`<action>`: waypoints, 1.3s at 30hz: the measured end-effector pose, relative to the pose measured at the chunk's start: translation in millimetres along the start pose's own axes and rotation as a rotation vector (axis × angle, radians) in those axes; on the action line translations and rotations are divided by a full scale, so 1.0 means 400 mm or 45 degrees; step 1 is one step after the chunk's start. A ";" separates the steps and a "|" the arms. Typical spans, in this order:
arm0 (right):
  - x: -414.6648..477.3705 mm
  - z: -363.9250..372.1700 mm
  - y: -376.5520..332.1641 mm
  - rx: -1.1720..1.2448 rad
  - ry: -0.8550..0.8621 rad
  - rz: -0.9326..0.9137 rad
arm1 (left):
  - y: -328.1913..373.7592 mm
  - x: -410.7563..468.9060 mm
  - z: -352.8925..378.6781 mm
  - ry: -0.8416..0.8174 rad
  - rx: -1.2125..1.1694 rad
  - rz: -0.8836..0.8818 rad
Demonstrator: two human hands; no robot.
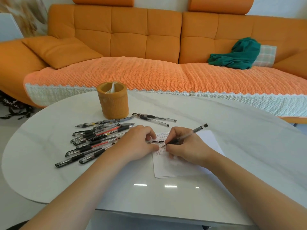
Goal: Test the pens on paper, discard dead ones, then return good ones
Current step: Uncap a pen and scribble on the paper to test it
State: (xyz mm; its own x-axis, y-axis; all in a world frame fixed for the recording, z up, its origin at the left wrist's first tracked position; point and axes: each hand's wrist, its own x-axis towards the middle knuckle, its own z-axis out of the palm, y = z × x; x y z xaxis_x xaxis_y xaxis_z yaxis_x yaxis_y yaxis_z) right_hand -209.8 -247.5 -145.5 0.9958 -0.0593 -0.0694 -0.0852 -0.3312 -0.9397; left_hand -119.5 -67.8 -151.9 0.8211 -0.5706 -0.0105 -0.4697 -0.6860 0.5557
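Note:
My right hand (186, 146) grips a clear gel pen (194, 131) with its tip pressed on a white sheet of paper (176, 166) that bears rows of small written marks. My left hand (141, 143) rests on the paper's left edge and pinches a black pen cap (155, 142). A pile of several capped pens (96, 138) lies left of my left hand. Two more pens (154, 118) lie apart behind the paper. An orange cylindrical pen holder (113, 100) stands at the table's far side.
The white oval table (49, 171) has glossy reflections near its front edge. An orange sofa (149, 47) with a green cloth (239, 53) stands behind it. A dark bag (13, 107) lies on the floor at left.

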 end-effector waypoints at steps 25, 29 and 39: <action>0.006 0.023 0.015 -0.215 -0.027 -0.073 | 0.006 -0.001 0.004 -0.021 -0.021 -0.004; 0.000 0.024 0.006 -0.238 -0.024 -0.096 | 0.005 -0.005 0.007 -0.007 -0.026 -0.004; -0.003 0.027 0.011 -0.221 -0.008 -0.098 | 0.004 -0.002 0.008 -0.013 -0.028 -0.013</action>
State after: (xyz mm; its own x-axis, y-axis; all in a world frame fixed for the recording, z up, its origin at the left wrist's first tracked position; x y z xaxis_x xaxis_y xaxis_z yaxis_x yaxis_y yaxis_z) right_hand -211.2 -238.7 -153.0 0.9998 -0.0215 -0.0021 -0.0124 -0.4920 -0.8705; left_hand -122.1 -69.7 -153.6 0.8222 -0.5687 -0.0249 -0.4542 -0.6818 0.5735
